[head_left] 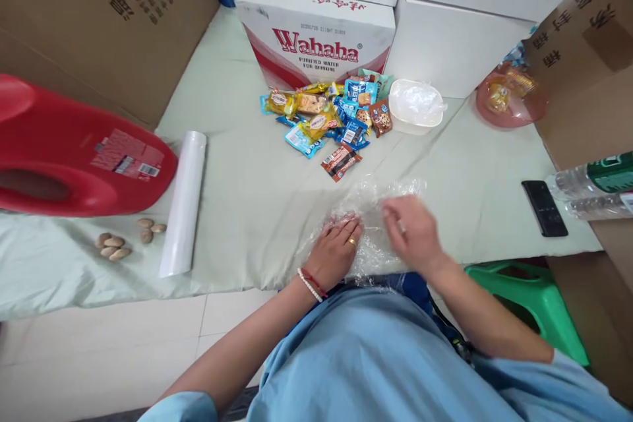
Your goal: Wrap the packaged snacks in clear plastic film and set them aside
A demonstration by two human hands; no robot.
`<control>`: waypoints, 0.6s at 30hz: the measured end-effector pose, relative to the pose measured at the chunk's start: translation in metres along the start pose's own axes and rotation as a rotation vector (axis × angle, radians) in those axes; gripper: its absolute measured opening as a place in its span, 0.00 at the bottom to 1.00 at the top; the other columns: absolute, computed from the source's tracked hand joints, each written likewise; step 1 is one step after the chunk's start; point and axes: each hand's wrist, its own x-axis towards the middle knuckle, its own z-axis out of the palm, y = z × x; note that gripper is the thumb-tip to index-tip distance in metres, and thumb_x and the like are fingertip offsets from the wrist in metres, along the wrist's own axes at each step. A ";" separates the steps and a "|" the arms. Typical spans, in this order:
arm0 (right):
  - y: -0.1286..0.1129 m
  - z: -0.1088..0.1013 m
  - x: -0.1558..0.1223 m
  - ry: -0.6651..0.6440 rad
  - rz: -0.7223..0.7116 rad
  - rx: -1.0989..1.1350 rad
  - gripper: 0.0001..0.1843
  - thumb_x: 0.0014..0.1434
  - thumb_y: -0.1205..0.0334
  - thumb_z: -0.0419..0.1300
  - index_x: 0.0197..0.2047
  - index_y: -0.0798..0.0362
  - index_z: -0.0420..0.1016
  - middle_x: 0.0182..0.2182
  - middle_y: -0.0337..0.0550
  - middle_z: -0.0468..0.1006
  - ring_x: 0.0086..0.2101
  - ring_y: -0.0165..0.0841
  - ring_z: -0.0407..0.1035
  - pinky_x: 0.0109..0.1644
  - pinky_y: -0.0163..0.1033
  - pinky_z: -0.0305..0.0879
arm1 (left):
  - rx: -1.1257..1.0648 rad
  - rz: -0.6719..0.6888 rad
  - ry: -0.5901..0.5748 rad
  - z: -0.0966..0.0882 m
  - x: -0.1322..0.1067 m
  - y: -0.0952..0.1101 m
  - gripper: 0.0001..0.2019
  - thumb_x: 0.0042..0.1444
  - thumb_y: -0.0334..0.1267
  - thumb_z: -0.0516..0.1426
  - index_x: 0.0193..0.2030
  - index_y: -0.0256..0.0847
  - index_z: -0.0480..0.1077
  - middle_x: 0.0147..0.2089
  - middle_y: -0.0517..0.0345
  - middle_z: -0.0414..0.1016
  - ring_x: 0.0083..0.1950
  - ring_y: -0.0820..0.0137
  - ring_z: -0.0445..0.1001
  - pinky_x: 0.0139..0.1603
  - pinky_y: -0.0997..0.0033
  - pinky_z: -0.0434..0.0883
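A clear plastic bag (376, 201) lies crumpled on the pale green cloth (247, 198) in front of me. My left hand (336, 252), with a ring and a bead bracelet, rests flat on the bag's left part, fingers stretched out. My right hand (413, 232) hovers over the bag's right part, blurred, fingers loosely curled; whether it pinches the plastic I cannot make out. A pile of wrapped snacks (329, 117) lies further back, with a brown wrapped bar (341, 161) nearest my hands.
A roll of plastic bags (182, 201), several nuts (123, 241) and a red jug (64, 151) lie left. A Wahaha box (316, 39), white tub (415, 105), pink dish (509, 99), black phone (544, 208), bottles (593, 184) and green stool (534, 303) sit behind and right.
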 end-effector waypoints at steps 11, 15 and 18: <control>0.050 0.039 -0.081 -0.358 -0.033 -0.163 0.33 0.76 0.49 0.53 0.79 0.47 0.57 0.78 0.53 0.56 0.76 0.49 0.51 0.78 0.66 0.49 | 0.107 -0.404 -0.085 -0.033 0.024 -0.053 0.27 0.75 0.44 0.44 0.77 0.43 0.61 0.80 0.46 0.57 0.81 0.50 0.55 0.78 0.24 0.43; 0.081 0.010 -0.050 -0.385 -0.045 0.022 0.24 0.76 0.50 0.52 0.68 0.47 0.75 0.68 0.52 0.74 0.67 0.47 0.67 0.71 0.59 0.65 | 0.145 -0.402 -0.113 -0.034 0.018 -0.054 0.29 0.75 0.46 0.41 0.78 0.42 0.57 0.81 0.48 0.54 0.82 0.54 0.53 0.80 0.28 0.43; 0.086 -0.005 0.001 -0.342 0.002 0.031 0.22 0.77 0.51 0.50 0.51 0.48 0.84 0.48 0.49 0.86 0.50 0.44 0.78 0.57 0.51 0.74 | 0.172 -0.415 -0.125 -0.031 0.012 -0.042 0.29 0.75 0.46 0.42 0.79 0.42 0.56 0.82 0.46 0.51 0.82 0.52 0.50 0.79 0.25 0.43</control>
